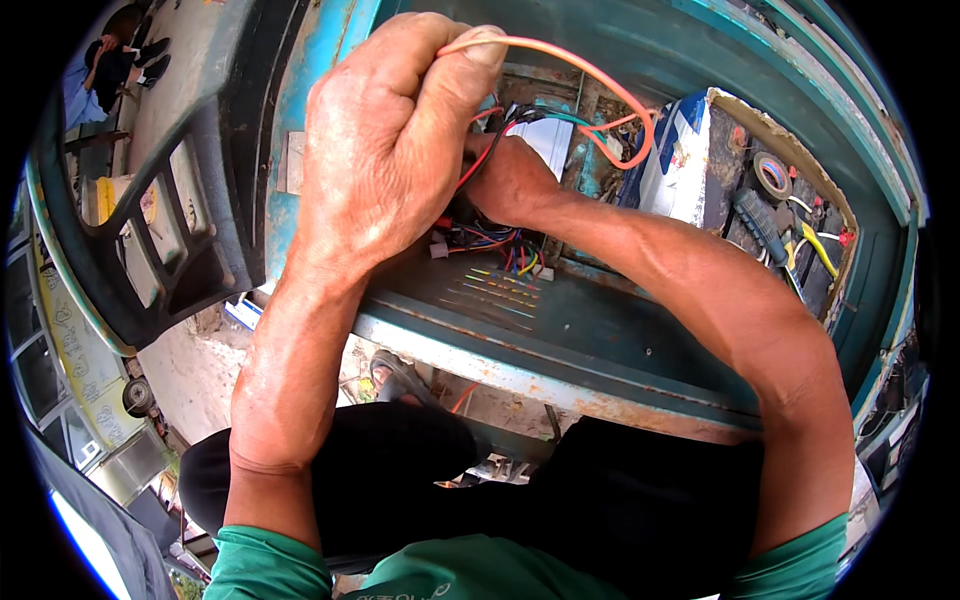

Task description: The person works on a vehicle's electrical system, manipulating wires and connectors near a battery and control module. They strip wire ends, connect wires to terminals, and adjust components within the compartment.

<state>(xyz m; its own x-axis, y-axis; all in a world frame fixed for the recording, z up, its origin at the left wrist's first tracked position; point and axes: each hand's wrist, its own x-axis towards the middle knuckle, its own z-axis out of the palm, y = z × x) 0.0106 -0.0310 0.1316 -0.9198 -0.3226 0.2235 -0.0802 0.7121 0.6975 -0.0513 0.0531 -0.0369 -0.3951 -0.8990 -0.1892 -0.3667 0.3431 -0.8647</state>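
Raised toward the top of the view, my left hand point(395, 140) is closed, pinching an orange wire point(610, 85) between thumb and fingers. From there the wire arcs right and loops back down. Lower and to the right, my right hand point(515, 185) is curled at a bundle of red, black and green wires point(525, 112). Its fingertips are partly hidden behind my left hand. Beneath both hands, a tangle of coloured wires with white connectors point(510, 245) lies in a dark green metal compartment point(610, 335).
To the right, a cut-open carton point(690, 150) holds a roll of tape point(772, 175), a dark-handled tool point(760, 225) and a yellow piece point(820, 250). A black plastic frame point(165, 220) stands at left. Past it, a person point(105, 65) sits. My sandalled foot point(400, 375) shows below the metal edge.
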